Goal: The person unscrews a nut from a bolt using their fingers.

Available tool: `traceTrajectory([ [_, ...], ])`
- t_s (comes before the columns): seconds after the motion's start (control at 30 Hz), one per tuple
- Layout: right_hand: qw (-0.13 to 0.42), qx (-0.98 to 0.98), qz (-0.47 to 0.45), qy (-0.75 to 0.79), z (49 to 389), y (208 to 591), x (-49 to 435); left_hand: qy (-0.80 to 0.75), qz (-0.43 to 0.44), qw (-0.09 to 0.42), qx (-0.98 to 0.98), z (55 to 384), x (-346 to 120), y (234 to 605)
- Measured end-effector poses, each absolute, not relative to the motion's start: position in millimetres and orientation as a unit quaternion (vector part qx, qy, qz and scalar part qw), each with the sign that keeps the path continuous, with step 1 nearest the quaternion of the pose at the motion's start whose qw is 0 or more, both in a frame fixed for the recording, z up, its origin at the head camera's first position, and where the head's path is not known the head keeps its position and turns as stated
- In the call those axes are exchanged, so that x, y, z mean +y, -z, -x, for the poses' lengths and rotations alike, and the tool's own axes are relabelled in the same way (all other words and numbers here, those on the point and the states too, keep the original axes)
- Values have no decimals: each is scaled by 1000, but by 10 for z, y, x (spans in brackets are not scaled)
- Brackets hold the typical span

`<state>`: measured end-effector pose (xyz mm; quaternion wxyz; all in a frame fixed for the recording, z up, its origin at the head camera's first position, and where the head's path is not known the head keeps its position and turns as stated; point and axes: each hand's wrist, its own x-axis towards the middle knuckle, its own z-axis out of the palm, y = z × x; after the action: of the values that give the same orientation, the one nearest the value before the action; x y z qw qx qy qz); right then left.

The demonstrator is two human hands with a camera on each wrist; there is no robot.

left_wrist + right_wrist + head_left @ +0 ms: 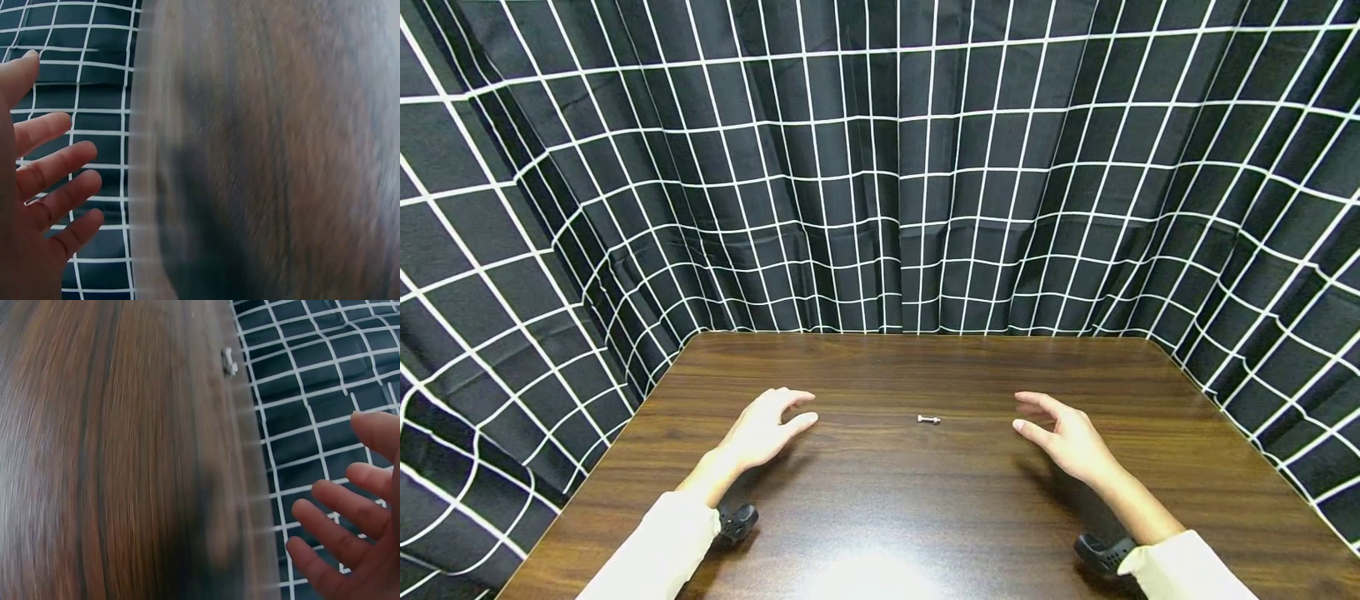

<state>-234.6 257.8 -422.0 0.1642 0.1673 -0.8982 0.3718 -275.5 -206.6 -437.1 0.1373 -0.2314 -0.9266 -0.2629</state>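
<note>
A small silver bolt [928, 419], with what looks like a nut at its right end, lies on the wooden table between the two hands. It also shows, blurred, near the table's far edge in the right wrist view, as the same bolt [229, 361]. To its left, my left hand [767, 429] hovers over the table with thumb and fingers spread apart, holding nothing. My right hand [1067, 437] is on the other side, a little nearer to the bolt, its fingers loosely extended and also holding nothing. Both wrist views show spread, relaxed fingers.
The brown wood-grain table [880, 483] has a bright light reflection at its near edge. A dark curtain with a white grid [880, 183] hangs behind the table and along both sides. Black wrist bands [737, 523] sit at both cuffs.
</note>
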Motion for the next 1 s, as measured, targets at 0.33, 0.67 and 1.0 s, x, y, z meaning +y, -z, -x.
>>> traceTrajectory([
  [0.33,143,-884,-153,-418,2435,4309,2366,300,228,108,-920,2763,-1861,4426],
  [0.67,120,-887,-126,-428,2491,4403,2227,333,222,98,-911,2830,-1609,4499],
  [1.0,102,-883,-105,-446,2510,4452,2089,384,232,93,-889,2930,-1344,4547],
])
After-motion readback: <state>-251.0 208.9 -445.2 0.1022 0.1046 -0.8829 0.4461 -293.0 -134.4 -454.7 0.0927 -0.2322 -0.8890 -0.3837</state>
